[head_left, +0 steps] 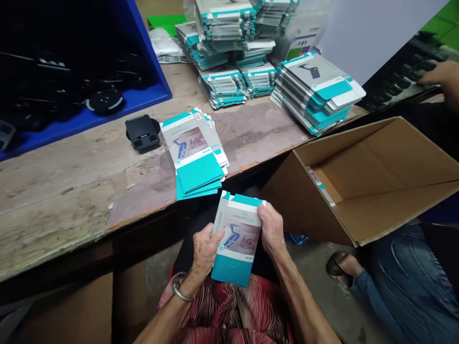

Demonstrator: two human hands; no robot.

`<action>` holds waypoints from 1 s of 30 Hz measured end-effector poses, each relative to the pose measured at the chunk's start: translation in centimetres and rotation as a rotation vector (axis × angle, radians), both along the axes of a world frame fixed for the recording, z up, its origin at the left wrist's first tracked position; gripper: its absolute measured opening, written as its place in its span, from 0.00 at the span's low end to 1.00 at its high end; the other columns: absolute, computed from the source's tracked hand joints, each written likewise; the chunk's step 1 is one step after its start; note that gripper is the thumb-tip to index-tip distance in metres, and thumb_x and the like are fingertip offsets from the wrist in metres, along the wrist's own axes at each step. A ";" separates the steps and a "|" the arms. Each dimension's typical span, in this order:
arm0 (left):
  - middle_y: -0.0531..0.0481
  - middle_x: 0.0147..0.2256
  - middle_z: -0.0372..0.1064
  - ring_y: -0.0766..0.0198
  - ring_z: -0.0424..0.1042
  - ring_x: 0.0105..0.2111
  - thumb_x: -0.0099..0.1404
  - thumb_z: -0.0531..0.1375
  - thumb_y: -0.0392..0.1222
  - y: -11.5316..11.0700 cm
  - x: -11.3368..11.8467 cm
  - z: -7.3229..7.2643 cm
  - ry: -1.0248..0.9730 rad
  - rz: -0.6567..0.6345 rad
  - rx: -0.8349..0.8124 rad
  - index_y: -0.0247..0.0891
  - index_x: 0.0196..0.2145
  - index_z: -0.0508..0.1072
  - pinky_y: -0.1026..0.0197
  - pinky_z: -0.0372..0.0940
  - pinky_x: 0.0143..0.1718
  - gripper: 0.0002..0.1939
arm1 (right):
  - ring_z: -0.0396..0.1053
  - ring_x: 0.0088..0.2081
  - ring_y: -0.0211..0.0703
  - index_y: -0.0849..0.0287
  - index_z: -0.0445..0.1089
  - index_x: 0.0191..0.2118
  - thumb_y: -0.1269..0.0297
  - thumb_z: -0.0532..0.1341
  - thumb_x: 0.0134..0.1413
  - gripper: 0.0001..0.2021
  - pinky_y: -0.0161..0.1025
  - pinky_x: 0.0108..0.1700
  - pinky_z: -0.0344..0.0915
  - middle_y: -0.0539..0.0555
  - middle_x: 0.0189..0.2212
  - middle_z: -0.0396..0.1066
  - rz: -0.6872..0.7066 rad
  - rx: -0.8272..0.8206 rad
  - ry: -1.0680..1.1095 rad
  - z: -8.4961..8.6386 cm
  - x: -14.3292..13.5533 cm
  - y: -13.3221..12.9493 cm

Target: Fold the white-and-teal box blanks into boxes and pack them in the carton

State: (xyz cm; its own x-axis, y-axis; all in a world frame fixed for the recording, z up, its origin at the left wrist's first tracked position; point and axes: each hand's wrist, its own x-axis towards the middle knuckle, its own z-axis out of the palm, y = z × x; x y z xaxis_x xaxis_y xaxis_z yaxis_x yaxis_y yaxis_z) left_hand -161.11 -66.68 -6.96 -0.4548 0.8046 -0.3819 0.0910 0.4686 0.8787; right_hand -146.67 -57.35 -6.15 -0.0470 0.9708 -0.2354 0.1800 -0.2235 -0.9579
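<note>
Above my lap, a flat teal-and-white product box (236,239) with a printed picture of a device is held between both hands. My left hand (206,248) grips its left edge, thumb on the front face. At the upper right corner, my right hand (271,229) is closed on the same box. Just beyond it on the bench lies a small fanned pile of similar flat boxes (201,174). A black device with a flat square face (142,133) rests to the left of that pile.
A blue bin (143,93) with dark items stands at the back left of the wooden bench (71,191). Stacks of flat boxes (224,88) and another stack (315,91) stand behind. An open cardboard carton (373,167) is at right, near another person's hand (442,76) and leg.
</note>
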 end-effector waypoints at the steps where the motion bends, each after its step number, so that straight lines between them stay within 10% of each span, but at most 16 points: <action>1: 0.57 0.17 0.59 0.68 0.56 0.20 0.55 0.57 0.50 -0.1 0.2 -0.2 0.046 0.009 0.001 0.39 0.20 0.64 0.65 0.54 0.23 0.14 | 0.60 0.25 0.38 0.56 0.58 0.23 0.52 0.56 0.53 0.16 0.35 0.28 0.59 0.47 0.20 0.62 -0.049 0.035 -0.073 0.0 -0.3 0.6; 8: 0.56 0.17 0.61 0.66 0.59 0.19 0.54 0.61 0.47 -2.2 -0.6 0.6 0.137 0.035 -0.015 0.42 0.21 0.64 0.63 0.55 0.24 0.11 | 0.56 0.24 0.39 0.55 0.57 0.24 0.56 0.56 0.55 0.12 0.36 0.28 0.56 0.46 0.19 0.59 -0.077 0.098 -0.190 0.5 -2.3 -0.9; 14: 0.49 0.38 0.74 0.63 0.72 0.37 0.58 0.62 0.50 -0.3 -2.0 4.5 -0.344 0.130 0.281 0.40 0.45 0.68 0.64 0.66 0.37 0.19 | 0.69 0.46 0.48 0.57 0.57 0.59 0.58 0.57 0.58 0.24 0.44 0.47 0.66 0.60 0.48 0.69 0.157 0.354 -0.207 2.9 -1.7 -3.3; 20: 0.52 0.30 0.74 0.66 0.70 0.30 0.55 0.66 0.47 0.4 -0.8 4.9 -0.424 0.296 0.312 0.37 0.38 0.72 0.66 0.65 0.33 0.16 | 0.67 0.49 0.50 0.55 0.72 0.46 0.63 0.56 0.59 0.12 0.50 0.52 0.64 0.61 0.48 0.67 0.251 0.622 -0.333 4.2 -1.8 -2.8; 25: 0.55 0.25 0.70 0.70 0.65 0.25 0.56 0.65 0.51 -0.4 0.2 5.5 -0.447 0.359 0.268 0.36 0.31 0.73 0.68 0.60 0.27 0.14 | 0.68 0.43 0.49 0.58 0.70 0.21 0.62 0.62 0.50 0.10 0.46 0.45 0.63 0.57 0.38 0.71 0.232 0.373 -0.150 7.0 -1.8 -1.7; 30: 0.59 0.19 0.60 0.71 0.56 0.20 0.49 0.67 0.48 0.0 0.8 6.7 -0.348 0.443 0.159 0.36 0.23 0.70 0.66 0.52 0.22 0.14 | 0.66 0.30 0.41 0.59 0.69 0.26 0.66 0.65 0.38 0.06 0.37 0.31 0.59 0.52 0.30 0.74 0.137 -0.107 0.162 8.7 -2.4 -1.7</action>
